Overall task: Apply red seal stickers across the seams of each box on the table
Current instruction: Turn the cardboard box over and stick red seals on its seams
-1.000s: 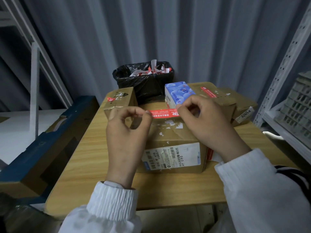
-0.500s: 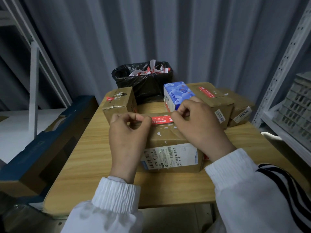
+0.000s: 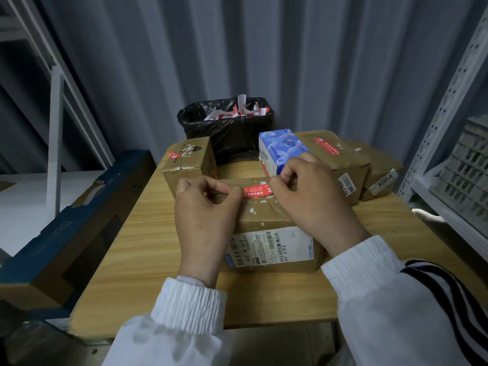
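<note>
Two hands: left hand [image 3: 203, 217], right hand [image 3: 314, 202], fingers [image 3: 233, 191] pinching one red paper seal sticker [image 3: 257, 189].
Brown cardboard boxes [image 3: 264, 215]: four.
Blue-white carton [image 3: 280, 146]: one.

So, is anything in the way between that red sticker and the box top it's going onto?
Nothing visible is. The left hand and right hand pinch the ends of the sticker at the far top edge of the box, with only bare cardboard beneath. Whether it touches the box yet cannot be told.
</note>
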